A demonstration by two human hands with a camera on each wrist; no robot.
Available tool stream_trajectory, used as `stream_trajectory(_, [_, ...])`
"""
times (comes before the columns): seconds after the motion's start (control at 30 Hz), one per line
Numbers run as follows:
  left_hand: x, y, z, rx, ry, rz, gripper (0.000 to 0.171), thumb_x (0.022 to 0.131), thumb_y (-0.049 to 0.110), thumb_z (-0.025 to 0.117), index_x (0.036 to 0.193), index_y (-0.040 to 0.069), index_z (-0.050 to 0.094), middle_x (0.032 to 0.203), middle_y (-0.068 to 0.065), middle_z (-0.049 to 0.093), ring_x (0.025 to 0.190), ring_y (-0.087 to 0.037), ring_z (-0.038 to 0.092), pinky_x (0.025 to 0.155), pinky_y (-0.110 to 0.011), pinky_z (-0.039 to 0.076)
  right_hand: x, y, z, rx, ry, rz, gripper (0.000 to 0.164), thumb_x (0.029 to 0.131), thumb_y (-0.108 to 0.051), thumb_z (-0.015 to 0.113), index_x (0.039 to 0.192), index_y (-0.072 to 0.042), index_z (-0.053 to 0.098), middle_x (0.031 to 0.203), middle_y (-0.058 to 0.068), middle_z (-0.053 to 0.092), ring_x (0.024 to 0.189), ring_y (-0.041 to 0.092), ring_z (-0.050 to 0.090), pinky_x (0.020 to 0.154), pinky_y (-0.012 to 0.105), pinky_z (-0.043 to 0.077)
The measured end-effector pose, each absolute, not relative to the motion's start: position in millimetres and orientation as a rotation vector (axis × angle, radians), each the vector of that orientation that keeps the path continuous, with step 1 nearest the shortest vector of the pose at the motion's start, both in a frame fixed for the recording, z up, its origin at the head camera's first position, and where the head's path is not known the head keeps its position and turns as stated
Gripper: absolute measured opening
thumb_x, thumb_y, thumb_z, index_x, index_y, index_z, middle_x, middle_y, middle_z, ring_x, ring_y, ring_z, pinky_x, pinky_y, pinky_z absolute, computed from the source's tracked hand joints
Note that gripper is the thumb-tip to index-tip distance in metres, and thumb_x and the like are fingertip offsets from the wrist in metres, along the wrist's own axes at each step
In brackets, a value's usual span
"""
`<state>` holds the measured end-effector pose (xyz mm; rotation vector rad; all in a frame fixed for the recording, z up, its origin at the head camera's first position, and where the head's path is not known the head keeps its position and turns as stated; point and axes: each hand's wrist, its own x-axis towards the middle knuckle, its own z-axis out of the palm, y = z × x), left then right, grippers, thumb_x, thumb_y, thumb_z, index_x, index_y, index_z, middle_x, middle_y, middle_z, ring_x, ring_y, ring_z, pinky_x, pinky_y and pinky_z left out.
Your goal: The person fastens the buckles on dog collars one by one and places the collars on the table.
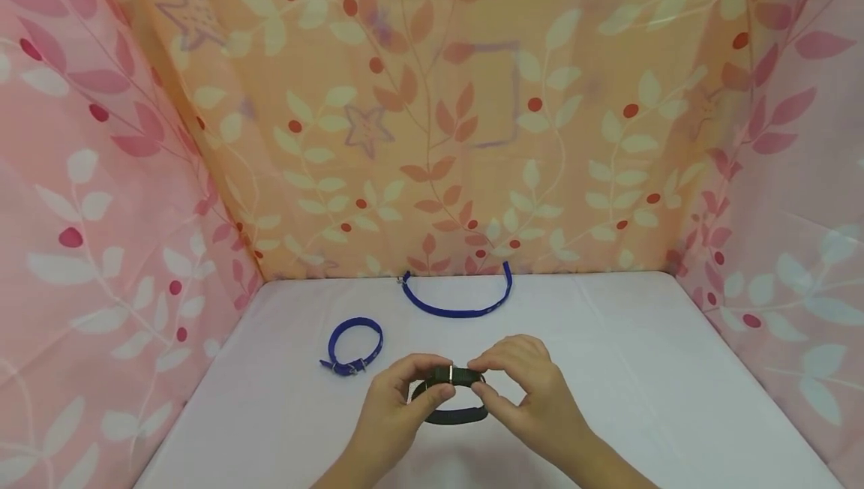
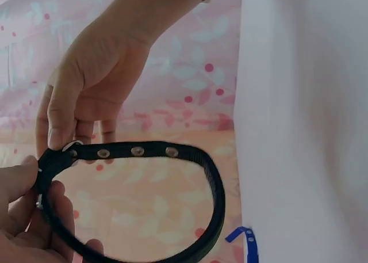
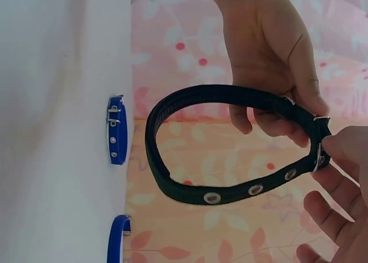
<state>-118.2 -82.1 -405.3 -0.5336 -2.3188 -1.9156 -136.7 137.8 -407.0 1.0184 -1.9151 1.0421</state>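
Both hands hold a dark green collar (image 1: 455, 417) above the white table, its strap closed into a loop. The left hand (image 1: 394, 406) pinches it beside the metal buckle, thumb below and fingers on top. From the other side, the right hand (image 1: 533, 391) pinches the band near a metal ring. Several metal eyelets line the collar (image 3: 213, 198) in the right wrist view. In the left wrist view the loop (image 2: 215, 188) hangs toward the table, with the right hand (image 2: 98, 73) behind its buckle end.
On the table (image 1: 607, 369), a buckled blue collar (image 1: 355, 320) lies left of the hands. Another blue collar (image 1: 455, 314), opened into a curve, lies near the back edge. Patterned cloth (image 1: 432, 136) hangs around the back and sides.
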Motion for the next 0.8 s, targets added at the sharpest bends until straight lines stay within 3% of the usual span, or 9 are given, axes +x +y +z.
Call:
stream_trajectory(0.1, [-118.3,-84.2,-403.0,-0.539,-2.341,-1.749,0.022,0.088,0.026,0.081,0.107,0.031,0.073,0.102,0.014,0.073,0.106,-0.013,0.068,0.1,-0.037,0.051,-136.7,138.7,-406.4,1.008,-1.925,1.058,0.038,0.074,-0.004,0.087,0.107,-0.018,0.074,0.1,-0.009,0.072,0.096,0.011,0.064,0.102,0.029,0.039])
stream_trajectory(0.2, [-117.8,-85.6,-402.1,-0.544,-2.338,-1.688,0.02,0.088,0.031,0.081,0.105,0.034,0.072,0.101,0.018,0.072,0.106,-0.011,0.068,0.1,-0.039,0.05,-135.7,138.2,-407.2,1.014,-1.948,1.07,0.04,0.075,-0.005,0.088,0.11,-0.019,0.073,0.102,-0.009,0.072,0.099,0.011,0.064,0.101,0.027,0.039])
stream_trajectory(0.5, [-117.5,-85.1,-405.2,-0.618,-2.293,-1.68,0.017,0.091,0.035,0.077,0.107,0.031,0.072,0.101,0.017,0.073,0.104,-0.011,0.069,0.105,-0.039,0.048,-131.7,136.2,-410.4,1.007,-2.053,1.077,0.043,0.082,-0.014,0.087,0.121,-0.02,0.069,0.106,-0.01,0.072,0.105,0.011,0.062,0.1,0.027,0.04])
stream_trajectory(0.8, [-119.4,-90.6,-401.8,-0.647,-2.174,-1.705,0.017,0.091,0.024,0.078,0.107,0.025,0.073,0.101,0.011,0.074,0.104,-0.015,0.069,0.106,-0.034,0.048,-131.5,139.5,-409.1,0.919,-2.105,1.089,0.043,0.081,-0.015,0.088,0.119,-0.021,0.069,0.106,-0.013,0.072,0.104,0.011,0.061,0.094,0.026,0.044])
